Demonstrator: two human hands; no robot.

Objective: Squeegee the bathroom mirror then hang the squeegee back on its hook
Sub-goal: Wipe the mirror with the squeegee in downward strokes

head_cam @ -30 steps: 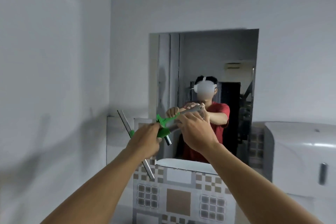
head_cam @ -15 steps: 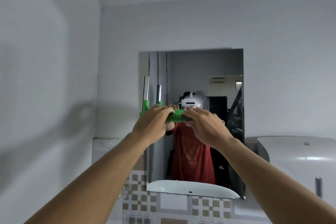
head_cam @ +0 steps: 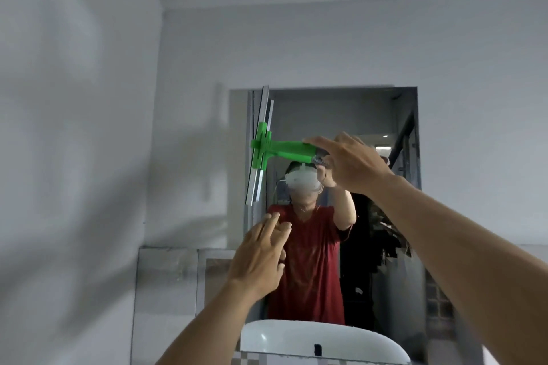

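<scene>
The right hand's fingers (head_cam: 318,144) are wrapping the green squeegee (head_cam: 281,147) handle, likely pressing its upright blade against the mirror (head_cam: 341,109) at the upper-left edge to start a stroke. The left hand (head_cam: 261,258) is hovering below, fingers loosely spread, empty.

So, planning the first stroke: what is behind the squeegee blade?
Behind the squeegee blade is the mirror, near its upper left edge. Whether rubber touches glass cannot be seen; the blade covers it.
</scene>
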